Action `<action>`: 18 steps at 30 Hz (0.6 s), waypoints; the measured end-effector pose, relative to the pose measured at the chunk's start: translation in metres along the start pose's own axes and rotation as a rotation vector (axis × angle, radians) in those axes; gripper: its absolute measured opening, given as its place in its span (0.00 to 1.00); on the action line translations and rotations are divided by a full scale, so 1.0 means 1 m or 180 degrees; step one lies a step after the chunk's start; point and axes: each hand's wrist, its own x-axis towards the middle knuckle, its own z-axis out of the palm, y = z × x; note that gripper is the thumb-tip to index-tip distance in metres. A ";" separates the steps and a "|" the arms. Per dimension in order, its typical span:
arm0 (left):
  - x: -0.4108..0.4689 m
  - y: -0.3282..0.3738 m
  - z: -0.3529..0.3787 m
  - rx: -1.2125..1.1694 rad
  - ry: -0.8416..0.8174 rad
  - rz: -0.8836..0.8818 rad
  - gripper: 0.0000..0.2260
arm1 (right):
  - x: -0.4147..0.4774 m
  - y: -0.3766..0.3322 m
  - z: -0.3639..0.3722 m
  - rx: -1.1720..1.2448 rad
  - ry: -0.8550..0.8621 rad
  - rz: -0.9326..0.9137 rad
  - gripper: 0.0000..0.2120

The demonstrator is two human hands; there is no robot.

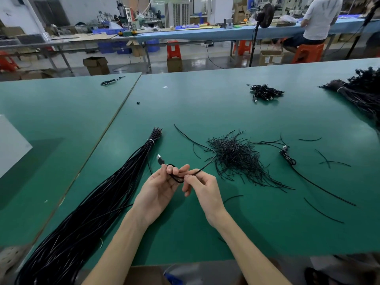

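At a green work table in an assembly hall, a person winds a single USB cable into a small coil. At far left lies a long bundle of black cables, cinched near its top with a white tie. Just right of it the left hand is raised palm-up, its fingers curled with the cable's first loops hooked round their tips, and the metal USB plug sticks up above them. The right hand touches it, thumb and forefinger pinched narrow on the cable where it leaves the loops, the other fingers loosely bent. From that pinch the free length runs up and right to the edge of a heap of short black ties, then curves back across the mat. Farther right lies another cable with only its plug end coiled, and beyond it a small pile of coiled cables. To wind well, the right hand should probably feed each turn under light, even tension while the left holds the loops the same size and the plug clear (the tail looks likely to snag loose ties as it drags past the heap, so lifting it free first seems wise).
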 end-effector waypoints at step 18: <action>-0.012 -0.005 0.013 0.1477 0.0372 0.0440 0.17 | 0.004 0.009 0.001 -0.0670 0.0648 -0.0145 0.07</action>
